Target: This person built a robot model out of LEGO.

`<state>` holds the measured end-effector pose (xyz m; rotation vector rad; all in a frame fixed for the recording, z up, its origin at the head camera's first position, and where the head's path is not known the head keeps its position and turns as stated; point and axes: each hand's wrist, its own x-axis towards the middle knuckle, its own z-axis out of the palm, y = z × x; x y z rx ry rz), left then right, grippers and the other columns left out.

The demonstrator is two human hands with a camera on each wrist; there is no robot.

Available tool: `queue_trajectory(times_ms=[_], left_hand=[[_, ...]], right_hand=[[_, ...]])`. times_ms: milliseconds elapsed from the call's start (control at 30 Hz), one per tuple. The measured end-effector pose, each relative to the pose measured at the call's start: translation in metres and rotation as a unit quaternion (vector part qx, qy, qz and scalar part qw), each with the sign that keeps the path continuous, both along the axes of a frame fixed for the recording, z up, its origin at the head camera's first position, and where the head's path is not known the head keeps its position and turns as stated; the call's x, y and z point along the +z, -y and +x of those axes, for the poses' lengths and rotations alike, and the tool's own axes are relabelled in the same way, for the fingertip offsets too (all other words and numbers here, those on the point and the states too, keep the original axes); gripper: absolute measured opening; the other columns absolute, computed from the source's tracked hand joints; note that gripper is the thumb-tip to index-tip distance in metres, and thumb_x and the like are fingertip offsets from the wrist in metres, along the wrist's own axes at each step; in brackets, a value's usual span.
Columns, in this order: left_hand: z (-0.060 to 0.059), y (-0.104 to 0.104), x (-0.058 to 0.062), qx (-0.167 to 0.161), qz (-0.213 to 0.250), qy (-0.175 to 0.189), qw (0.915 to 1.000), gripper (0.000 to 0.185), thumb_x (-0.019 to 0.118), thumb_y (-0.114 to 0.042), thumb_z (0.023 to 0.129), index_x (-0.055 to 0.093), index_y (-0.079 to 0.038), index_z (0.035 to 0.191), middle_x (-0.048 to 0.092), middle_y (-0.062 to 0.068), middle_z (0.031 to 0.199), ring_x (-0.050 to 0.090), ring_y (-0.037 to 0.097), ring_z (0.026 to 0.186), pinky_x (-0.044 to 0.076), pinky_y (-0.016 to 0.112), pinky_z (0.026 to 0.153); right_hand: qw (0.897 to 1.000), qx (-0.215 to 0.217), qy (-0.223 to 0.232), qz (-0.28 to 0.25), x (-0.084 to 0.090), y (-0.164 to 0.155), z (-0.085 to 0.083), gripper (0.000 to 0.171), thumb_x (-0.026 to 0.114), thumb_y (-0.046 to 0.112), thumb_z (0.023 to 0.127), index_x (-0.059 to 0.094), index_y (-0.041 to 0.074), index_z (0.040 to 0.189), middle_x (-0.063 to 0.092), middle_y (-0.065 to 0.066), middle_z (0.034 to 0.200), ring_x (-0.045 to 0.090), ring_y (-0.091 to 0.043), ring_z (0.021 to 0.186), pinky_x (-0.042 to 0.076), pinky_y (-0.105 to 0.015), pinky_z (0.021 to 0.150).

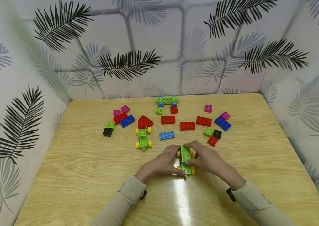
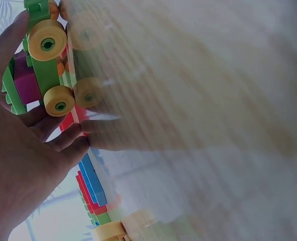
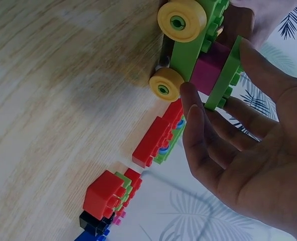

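Note:
A green toy car with yellow wheels stands on the wooden table, near the front middle. My left hand holds its left side. My right hand grips it from the right, with fingers curled over its top. In the left wrist view the car shows a magenta brick between green plates, and my fingers lie against it. The right wrist view has the car with the magenta brick under a green plate, which my fingers touch.
A second green car with yellow wheels and a red roof piece stands further back on the left. Behind it are a green chassis with blue wheels, red bricks, a blue brick and mixed bricks at both sides. Leaf-patterned walls enclose the table.

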<state>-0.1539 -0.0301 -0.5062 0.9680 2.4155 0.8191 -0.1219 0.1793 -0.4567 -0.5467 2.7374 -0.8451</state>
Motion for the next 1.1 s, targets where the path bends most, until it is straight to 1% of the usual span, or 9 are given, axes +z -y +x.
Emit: queue_trajectory(times_ms=[167,467,667,800,1100], left_hand=[[-0.0001,0.0002,0.0002,-0.001,-0.002,0.0,1.0,0.098,0.078,-0.05,0.076,0.024,-0.014,0.149,0.034,0.006,0.148,0.03,0.019,0.137,0.031,0.035,0.111],[0.0,0.0002,0.0015,-0.001,-0.001,0.003,1.0,0.098,0.078,-0.05,0.076,0.024,-0.013,0.149,0.034,0.006,0.148,0.03,0.02,0.137,0.031,0.035,0.11],[-0.0008,-0.0001,0.0019,-0.002,-0.005,0.001,1.0,0.1,0.078,-0.051,0.076,0.024,-0.012,0.15,0.033,0.006,0.149,0.028,0.02,0.139,0.03,0.036,0.111],[-0.0005,-0.0002,0.0024,0.0,-0.004,0.007,1.0,0.1,0.078,-0.05,0.076,0.023,-0.012,0.15,0.032,0.007,0.15,0.027,0.021,0.14,0.029,0.036,0.111],[0.0001,-0.0001,0.0029,0.0,-0.005,0.011,0.9999,0.1,0.078,-0.05,0.076,0.023,-0.013,0.15,0.031,0.007,0.15,0.026,0.021,0.14,0.03,0.036,0.111]], right_hand=[[1.0,0.0,0.002,0.003,-0.0001,-0.0002,0.0008,0.061,0.078,0.029,0.082,0.053,0.01,0.135,0.057,-0.005,0.123,0.055,-0.009,0.077,0.047,-0.024,0.061],[1.0,-0.001,-0.01,0.006,-0.0016,0.0,0.0016,0.062,0.077,0.03,0.082,0.053,0.01,0.135,0.057,-0.005,0.125,0.056,-0.008,0.077,0.047,-0.024,0.06],[1.0,-0.004,-0.009,0.011,-0.0012,0.0002,0.0019,0.062,0.077,0.031,0.082,0.053,0.01,0.135,0.056,-0.005,0.125,0.057,-0.009,0.079,0.047,-0.024,0.06],[1.0,-0.005,-0.011,0.011,-0.0019,-0.0002,0.002,0.062,0.077,0.032,0.082,0.053,0.01,0.136,0.056,-0.005,0.126,0.058,-0.01,0.08,0.048,-0.024,0.061],[1.0,0.004,-0.025,-0.002,-0.0052,-0.0016,0.0034,0.062,0.076,0.031,0.083,0.052,0.009,0.136,0.055,-0.008,0.128,0.062,-0.012,0.082,0.049,-0.025,0.061]])
